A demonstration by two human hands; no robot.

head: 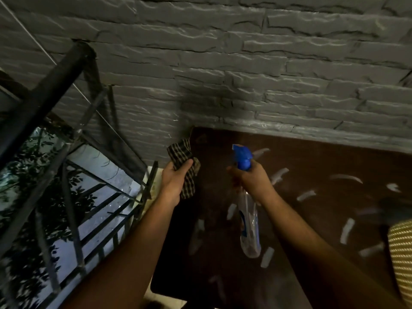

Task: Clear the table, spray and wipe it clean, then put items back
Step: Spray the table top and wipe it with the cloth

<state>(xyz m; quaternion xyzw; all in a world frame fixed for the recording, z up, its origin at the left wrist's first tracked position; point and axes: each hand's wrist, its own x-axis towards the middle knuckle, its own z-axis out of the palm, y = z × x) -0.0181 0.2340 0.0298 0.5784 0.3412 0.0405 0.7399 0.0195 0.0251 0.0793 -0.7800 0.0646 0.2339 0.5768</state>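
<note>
Head view, looking down over two bare forearms at a dark brown counter [312, 166] with pale curved streaks, set against a grey wall of rough stone-look bricks [223, 70].

Right hand [252, 181] over the counter's far left part, fingers wrapped tight around the neck of a clear plastic spray bottle with a blue trigger head [248, 224]. Bottle held off the surface — blue head pointing away toward the wall, clear body slanting back toward the camera, below the wrist. Whether a finger presses the trigger: cannot tell, blurred.

Left hand [175, 182] at the counter's left edge, fingers closed around a crumpled checked cloth in dark and tan [185, 166]. Cloth bunched above the knuckles and hanging down past the palm, just beside the counter's far left corner; touching the surface or not, cannot tell.

Pale streaks [346, 230] scattered across the brown top, most of them right of and below the bottle. At the right edge, a piece of yellow ribbed fabric [401, 259], partly cut off.

To the left of the counter, a black metal frame with slanted bars [73, 197], glass and dark leaves behind it — dim light, soft focus throughout.
</note>
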